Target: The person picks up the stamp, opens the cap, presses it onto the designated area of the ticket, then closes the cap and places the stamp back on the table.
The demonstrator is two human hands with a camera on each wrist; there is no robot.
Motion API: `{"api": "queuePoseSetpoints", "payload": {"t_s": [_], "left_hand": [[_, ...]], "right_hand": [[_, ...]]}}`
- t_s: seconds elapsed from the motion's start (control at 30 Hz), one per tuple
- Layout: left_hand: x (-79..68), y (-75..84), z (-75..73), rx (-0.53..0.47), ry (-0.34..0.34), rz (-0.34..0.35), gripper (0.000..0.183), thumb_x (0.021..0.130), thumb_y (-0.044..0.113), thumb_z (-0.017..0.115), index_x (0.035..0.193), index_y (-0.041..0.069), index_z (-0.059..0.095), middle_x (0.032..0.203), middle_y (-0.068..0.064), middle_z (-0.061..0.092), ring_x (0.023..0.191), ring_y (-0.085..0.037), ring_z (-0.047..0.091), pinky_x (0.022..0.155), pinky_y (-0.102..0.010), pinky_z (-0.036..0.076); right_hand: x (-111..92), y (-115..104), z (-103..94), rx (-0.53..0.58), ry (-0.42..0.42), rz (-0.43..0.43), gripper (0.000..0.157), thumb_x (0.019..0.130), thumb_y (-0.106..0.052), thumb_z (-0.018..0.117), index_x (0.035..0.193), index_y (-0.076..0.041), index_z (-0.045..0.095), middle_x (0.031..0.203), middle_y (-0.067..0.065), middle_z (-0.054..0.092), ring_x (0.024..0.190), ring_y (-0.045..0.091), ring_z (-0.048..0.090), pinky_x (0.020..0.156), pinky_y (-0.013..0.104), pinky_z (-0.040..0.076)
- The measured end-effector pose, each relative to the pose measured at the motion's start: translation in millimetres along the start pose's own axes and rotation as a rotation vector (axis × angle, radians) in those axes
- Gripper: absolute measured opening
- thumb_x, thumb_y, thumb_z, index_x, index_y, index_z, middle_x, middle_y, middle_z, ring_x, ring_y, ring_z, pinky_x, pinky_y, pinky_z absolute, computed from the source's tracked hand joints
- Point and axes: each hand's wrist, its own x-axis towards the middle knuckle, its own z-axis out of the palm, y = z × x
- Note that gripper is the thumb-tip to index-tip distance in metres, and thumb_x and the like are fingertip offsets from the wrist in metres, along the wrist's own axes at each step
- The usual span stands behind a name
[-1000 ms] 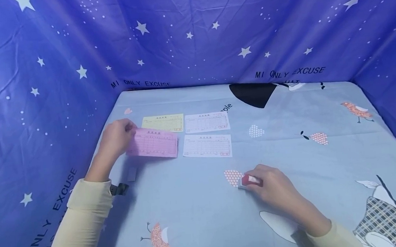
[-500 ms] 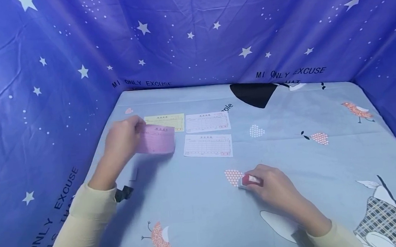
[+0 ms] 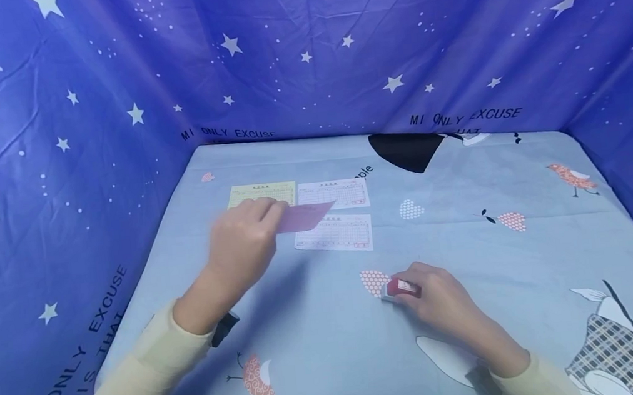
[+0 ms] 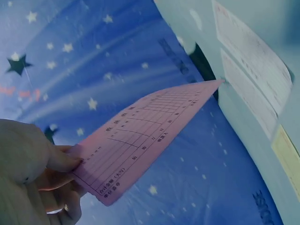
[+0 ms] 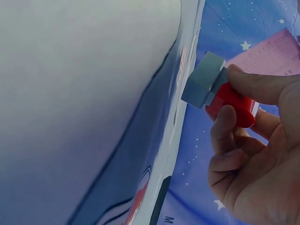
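Fingers [image 4: 51,199] of the left hand [image 3: 244,241] pinch a pink, oblong paper slip [image 3: 304,217] by one end, over the light-blue cloth [image 3: 328,334]; its long side points right. The right hand [image 3: 438,293] grips a red and grey plastic stamp [image 3: 402,287], grey end pointing left.

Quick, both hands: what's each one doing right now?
Left hand: closed, holding the pink slip by one end.
Right hand: closed, holding the red-and-gray stamp.

soft shadows cross the bright cloth [image 3: 468,250]; the wrist views look dimmer.
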Motion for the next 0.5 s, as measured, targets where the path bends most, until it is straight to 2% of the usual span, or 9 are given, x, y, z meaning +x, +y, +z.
{"api": "queuePoseSetpoints", "payload": {"t_s": [0.1,0.17,0.3,0.4,0.5], "left_hand": [[1.7,13.3,-0.8,-0.041,0.049,0.055,0.021,0.089,-0.012,0.056,0.093,-0.001,0.074,0.088,-0.014,0.073,0.066,-0.031,0.067,0.048,-0.038,0.054],[2.5,21.1,-1.1,-0.087,0.063,0.072,0.023,0.088,-0.012,0.054,0.093,-0.001,0.074,0.088,-0.012,0.073,0.069,-0.030,0.069,0.054,-0.038,0.056],[2.0,34.6,-1.8,-0.141,0.068,0.082,0.025,0.086,-0.013,0.054,0.093,0.001,0.074,0.088,-0.009,0.073,0.073,-0.026,0.070,0.062,-0.036,0.059],[1.6,42.8,-0.4,-0.188,0.089,0.082,0.023,0.083,-0.014,0.060,0.092,0.003,0.074,0.088,-0.007,0.074,0.074,-0.024,0.070,0.065,-0.035,0.060],[0.9,49.7,2.7,-0.285,0.093,0.056,0.025,0.080,-0.015,0.064,0.093,0.003,0.074,0.089,-0.007,0.074,0.077,-0.023,0.071,0.068,-0.034,0.060]], "right_hand": [[-1,0,-0.3,-0.003,0.002,-0.005,0.022,0.079,-0.018,0.087,0.098,-0.023,0.077,0.086,-0.016,0.065,0.075,0.006,0.055,0.069,0.031,0.049],[-1,-1,-0.8,-0.005,-0.001,-0.003,0.022,0.079,-0.018,0.087,0.098,-0.024,0.077,0.085,-0.016,0.064,0.074,0.006,0.054,0.068,0.031,0.049],[-3,-1,-1.9,-0.009,-0.015,0.000,0.020,0.080,-0.019,0.086,0.096,-0.026,0.076,0.084,-0.017,0.062,0.074,0.006,0.054,0.070,0.031,0.049],[-6,0,-2.3,-0.008,0.009,-0.020,0.022,0.080,-0.018,0.086,0.098,-0.025,0.077,0.085,-0.017,0.063,0.075,0.006,0.055,0.070,0.032,0.050],[-9,5,-2.5,-0.011,0.044,-0.037,0.025,0.078,-0.018,0.087,0.100,-0.023,0.077,0.087,-0.018,0.064,0.076,0.005,0.057,0.070,0.033,0.051]]}}
